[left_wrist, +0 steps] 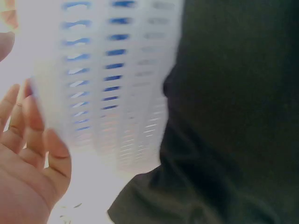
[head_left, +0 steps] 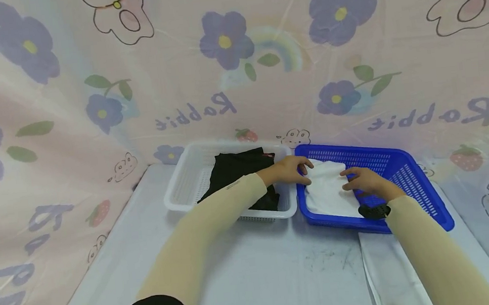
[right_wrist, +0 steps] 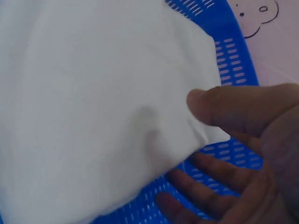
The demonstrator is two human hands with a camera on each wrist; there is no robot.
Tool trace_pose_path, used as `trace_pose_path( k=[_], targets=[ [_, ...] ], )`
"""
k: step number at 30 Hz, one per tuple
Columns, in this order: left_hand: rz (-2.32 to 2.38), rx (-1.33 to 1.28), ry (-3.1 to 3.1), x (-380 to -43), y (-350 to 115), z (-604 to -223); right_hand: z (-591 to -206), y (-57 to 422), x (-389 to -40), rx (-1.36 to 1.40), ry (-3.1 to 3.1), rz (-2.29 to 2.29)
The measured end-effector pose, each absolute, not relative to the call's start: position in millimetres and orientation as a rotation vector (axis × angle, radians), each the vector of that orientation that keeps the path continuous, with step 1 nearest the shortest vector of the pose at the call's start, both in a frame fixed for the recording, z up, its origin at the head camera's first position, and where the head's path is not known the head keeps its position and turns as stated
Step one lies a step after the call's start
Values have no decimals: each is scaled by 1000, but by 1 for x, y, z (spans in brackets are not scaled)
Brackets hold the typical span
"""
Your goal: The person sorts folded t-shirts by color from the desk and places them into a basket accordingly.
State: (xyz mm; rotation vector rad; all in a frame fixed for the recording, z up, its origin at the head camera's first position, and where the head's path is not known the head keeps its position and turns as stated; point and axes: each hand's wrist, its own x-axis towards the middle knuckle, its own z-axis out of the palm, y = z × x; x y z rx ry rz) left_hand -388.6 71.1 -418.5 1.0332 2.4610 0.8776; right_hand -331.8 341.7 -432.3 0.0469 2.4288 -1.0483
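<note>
A folded white cloth (head_left: 331,190) lies in the left part of the blue basket (head_left: 394,156). At its left edge is my left hand (head_left: 288,170), thumb and fingers apart, reaching over the adjoining rims. In the left wrist view, that hand (left_wrist: 32,172) is loosely bent beside a perforated white wall, holding nothing visible. My right hand (head_left: 370,183) hovers by the cloth's right edge. The right wrist view has its thumb above a corner of the white cloth (right_wrist: 93,102) and the other fingers (right_wrist: 210,198) spread beyond the edge, without a visible pinch.
To the left stands a white basket (head_left: 180,179) with dark folded clothing (head_left: 239,165) inside, close against the blue one. Another white cloth (head_left: 391,271) lies on the white table (head_left: 267,279) below my right forearm. A patterned curtain (head_left: 265,95) hangs behind.
</note>
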Motion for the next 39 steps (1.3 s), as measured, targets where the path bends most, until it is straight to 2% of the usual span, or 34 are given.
trace_pose_path(
  k=[8,17,23,30,39],
  targets=[
    [942,1067,2446,-359,55,-399,-408,349,-305,-152,2590,-978],
    [1179,1123,2279,-290,57,-390,-392,347,-250,-309,2795,-870],
    [1179,1159,2185,-243,69,-399,-386,352,-217,-384,2844,-875],
    [1217,967,2100,-205,95,-427,-381,363,-177,-393,2869,-802],
    [1273,625,2110,-177,128,-462,-405,396,-134,-216,2764,-713]
  ],
)
